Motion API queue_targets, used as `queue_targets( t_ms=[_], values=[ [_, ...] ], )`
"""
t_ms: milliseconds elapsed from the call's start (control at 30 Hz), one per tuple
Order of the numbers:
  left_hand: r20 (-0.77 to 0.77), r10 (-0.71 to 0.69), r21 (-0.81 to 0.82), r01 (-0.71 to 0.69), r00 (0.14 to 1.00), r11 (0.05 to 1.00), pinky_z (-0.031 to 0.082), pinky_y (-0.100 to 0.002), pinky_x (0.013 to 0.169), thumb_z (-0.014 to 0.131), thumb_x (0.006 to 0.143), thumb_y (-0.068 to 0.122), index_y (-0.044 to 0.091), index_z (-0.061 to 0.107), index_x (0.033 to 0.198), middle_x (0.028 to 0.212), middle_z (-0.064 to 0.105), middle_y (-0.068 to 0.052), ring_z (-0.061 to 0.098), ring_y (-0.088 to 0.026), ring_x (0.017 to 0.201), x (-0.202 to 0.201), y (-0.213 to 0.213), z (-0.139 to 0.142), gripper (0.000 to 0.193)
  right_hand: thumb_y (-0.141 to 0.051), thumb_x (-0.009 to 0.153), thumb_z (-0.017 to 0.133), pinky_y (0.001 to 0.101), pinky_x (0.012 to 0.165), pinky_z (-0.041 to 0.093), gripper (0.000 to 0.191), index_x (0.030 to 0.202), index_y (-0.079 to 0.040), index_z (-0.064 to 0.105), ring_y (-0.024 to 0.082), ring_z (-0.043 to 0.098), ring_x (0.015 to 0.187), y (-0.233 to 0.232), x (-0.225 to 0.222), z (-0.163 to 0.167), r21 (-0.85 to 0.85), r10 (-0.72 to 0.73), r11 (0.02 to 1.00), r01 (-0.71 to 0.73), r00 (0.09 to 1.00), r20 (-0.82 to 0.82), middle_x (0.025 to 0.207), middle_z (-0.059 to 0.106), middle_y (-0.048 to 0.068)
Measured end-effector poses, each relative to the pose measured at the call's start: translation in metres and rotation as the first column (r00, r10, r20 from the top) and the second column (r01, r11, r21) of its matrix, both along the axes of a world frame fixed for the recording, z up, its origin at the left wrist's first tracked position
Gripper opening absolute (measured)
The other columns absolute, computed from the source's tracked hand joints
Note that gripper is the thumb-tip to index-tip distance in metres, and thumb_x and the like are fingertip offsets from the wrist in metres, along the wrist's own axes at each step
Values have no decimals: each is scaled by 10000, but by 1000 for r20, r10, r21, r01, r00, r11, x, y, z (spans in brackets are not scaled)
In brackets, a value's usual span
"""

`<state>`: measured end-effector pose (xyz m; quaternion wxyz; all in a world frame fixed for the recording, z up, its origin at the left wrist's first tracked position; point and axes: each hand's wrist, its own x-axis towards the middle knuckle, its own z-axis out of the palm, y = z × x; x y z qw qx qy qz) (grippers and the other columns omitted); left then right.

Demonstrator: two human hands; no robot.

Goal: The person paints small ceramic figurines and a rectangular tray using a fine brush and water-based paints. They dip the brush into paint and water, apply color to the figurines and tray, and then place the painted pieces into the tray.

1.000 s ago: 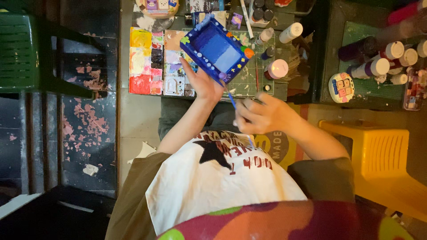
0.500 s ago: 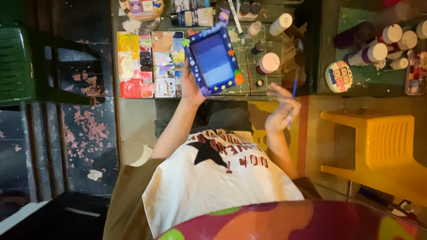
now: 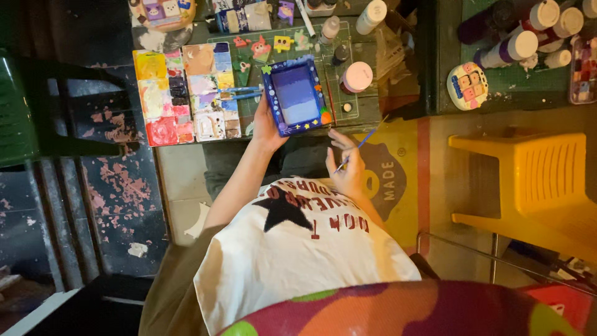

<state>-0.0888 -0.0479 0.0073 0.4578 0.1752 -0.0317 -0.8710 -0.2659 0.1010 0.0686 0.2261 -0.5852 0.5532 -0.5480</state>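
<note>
A yellow plastic stool (image 3: 535, 180) is seen on the right, beside a dark work surface (image 3: 404, 93) crowded with paint bottles (image 3: 519, 45). A paint-smeared palette (image 3: 186, 93) is laid on that surface, just left of a blue-framed painted panel (image 3: 297, 95). The panel is held at its lower left edge by the left hand (image 3: 264, 124), fingers wrapped around the frame. A thin blue paintbrush (image 3: 360, 144) is pinched in the fingers of the right hand (image 3: 347, 168), just below the panel.
</note>
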Motion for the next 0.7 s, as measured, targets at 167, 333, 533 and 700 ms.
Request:
queue_targets(
  t_ms=[167, 333, 533, 700],
  values=[
    [65, -56, -41, 59, 996, 997, 436, -490, 1186, 311, 1130, 491, 50, 533, 1471, 1442, 617, -131, 586, -313, 1348, -2, -7, -18, 600, 88, 985, 641, 357, 945, 585, 360, 937, -47, 310, 321, 721, 1138, 6, -8, -9, -21, -48, 999, 48, 999, 0, 1320, 643, 280],
    [183, -122, 38, 117, 976, 992, 412, -508, 1164, 237, 1034, 648, 83, 500, 1479, 1453, 595, -134, 558, -329, 1356, 6, -14, -17, 766, 123, 982, 623, 361, 936, 597, 358, 938, -35, 304, 316, 724, 1115, 3, -22, -7, -85, -63, 994, 64, 998, 6, 1271, 641, 287],
    [183, -137, 21, 135, 974, 991, 381, -524, 1196, 233, 1035, 680, 107, 440, 1543, 1510, 555, -130, 514, -336, 1411, 12, -13, -16, 793, 143, 986, 608, 379, 952, 596, 369, 953, -34, 286, 313, 721, 1099, -3, -27, -3, -120, -65, 991, 67, 998, 21, 1266, 644, 280],
    [287, -178, 9, 183, 941, 983, 379, -516, 1196, 228, 997, 716, 128, 416, 1562, 1534, 535, -114, 500, -315, 1430, 15, -11, -10, 837, 135, 987, 604, 371, 927, 594, 363, 949, -41, 289, 319, 723, 1080, -5, -29, -1, -103, -75, 992, 75, 997, 9, 1244, 650, 287]
  ],
)
